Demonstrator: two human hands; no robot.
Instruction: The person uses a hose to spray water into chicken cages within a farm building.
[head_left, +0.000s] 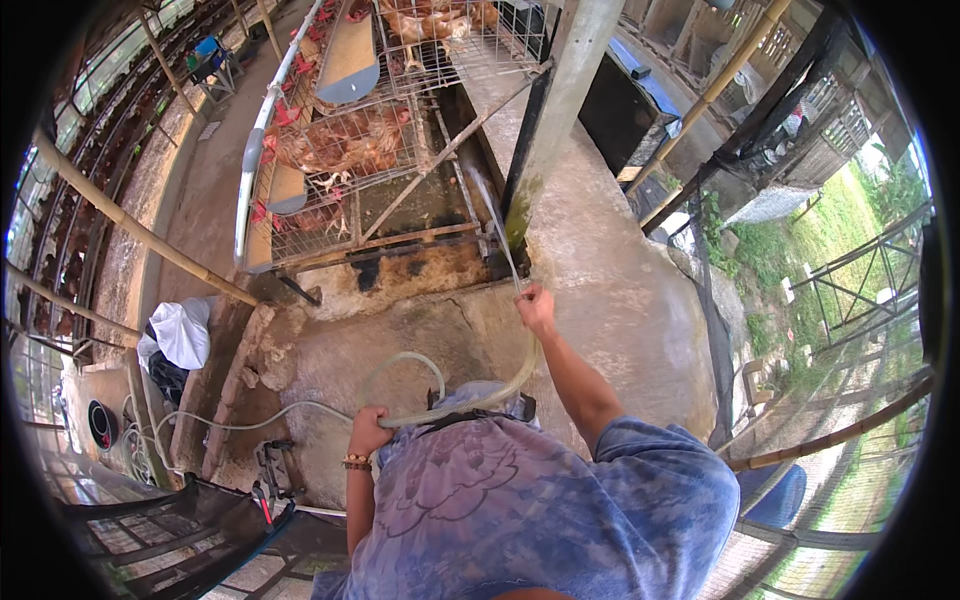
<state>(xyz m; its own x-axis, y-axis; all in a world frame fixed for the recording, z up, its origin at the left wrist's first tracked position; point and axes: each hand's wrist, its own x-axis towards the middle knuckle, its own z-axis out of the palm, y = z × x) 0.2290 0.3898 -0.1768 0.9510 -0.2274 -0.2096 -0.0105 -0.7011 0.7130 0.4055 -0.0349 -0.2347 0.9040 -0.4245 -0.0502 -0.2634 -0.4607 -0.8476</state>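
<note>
My right hand (535, 306) grips the end of a pale, clear braided hose (457, 410), from which a jet of water (496, 225) sprays forward beneath the wire cages. My left hand (370, 429), with beaded bracelets at its wrist, is closed around the same hose in front of my waist, where part of it loops. Ahead, brown hens (337, 146) stand in tiered wire cages (420, 169) over a wet, stained concrete trough (397, 281). The water passes beside the mossy foot of a concrete post (551, 127).
A bamboo pole (135, 225) slants across the left side. White sacks (181, 334) lie beyond a low concrete kerb (236, 367), and the hose runs left over it. Black netting (709, 337) edges the concrete walkway (622, 300) at right. A black bin (103, 425) stands far left.
</note>
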